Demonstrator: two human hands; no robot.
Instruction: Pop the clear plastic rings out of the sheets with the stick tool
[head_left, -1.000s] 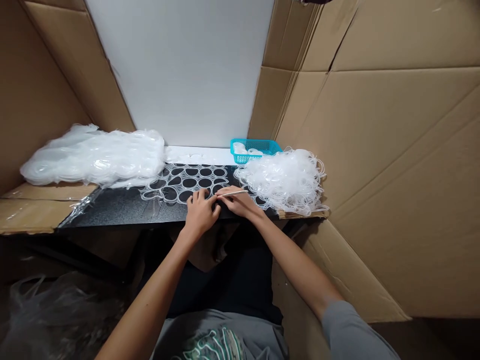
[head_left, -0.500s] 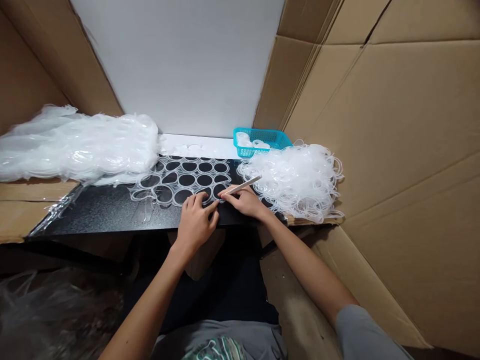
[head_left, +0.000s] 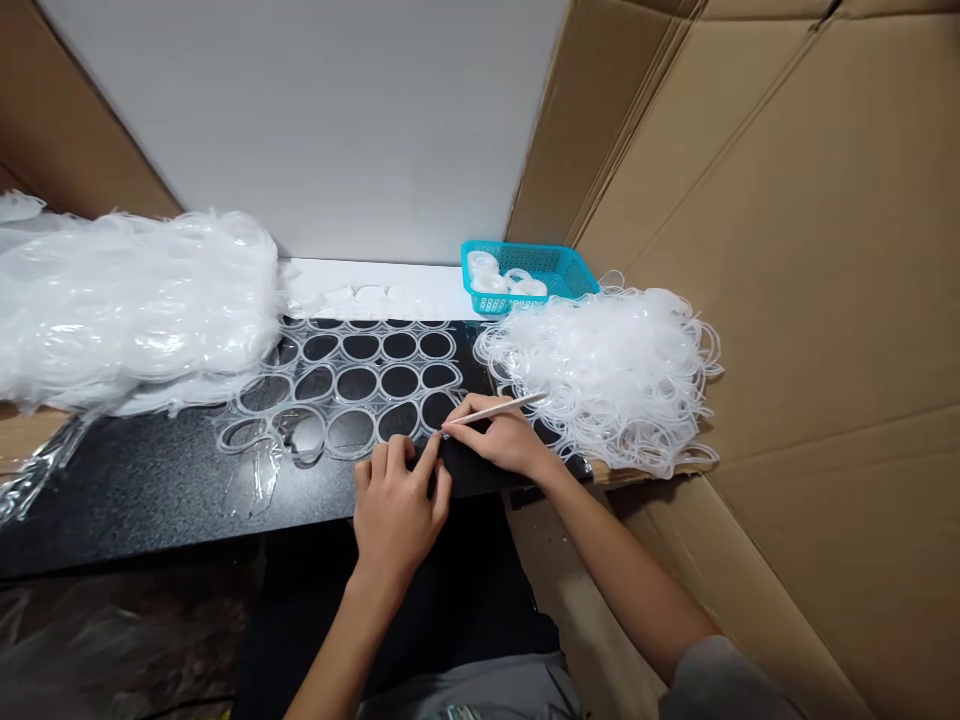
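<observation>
A clear plastic sheet point(head_left: 349, 402) with rows of round holes, each edged by a whitish ring, lies on the black tabletop. My left hand point(head_left: 397, 500) rests palm down at its near edge, fingers apart, index fingertip pressing close to the lower right hole. In my right hand point(head_left: 504, 436) is a thin, pale pen-like tool point(head_left: 499, 409), held in a pinch with its tip down at the sheet beside my left index finger. What sort of tip it has is too small to tell.
On the left sits a thick stack of clear ringed sheets point(head_left: 142, 300). A tangled heap of translucent rings point(head_left: 607, 370) lies to the right. Behind it, a turquoise basket point(head_left: 570, 272) holds several white rings. Cardboard panels point(head_left: 817, 250) and a white board point(head_left: 322, 120) enclose the table.
My view has shifted, so the table looks nearer and lower. My left index finger is now stretched further toward the tool's tip. The right hand keeps its grip on the tool.
</observation>
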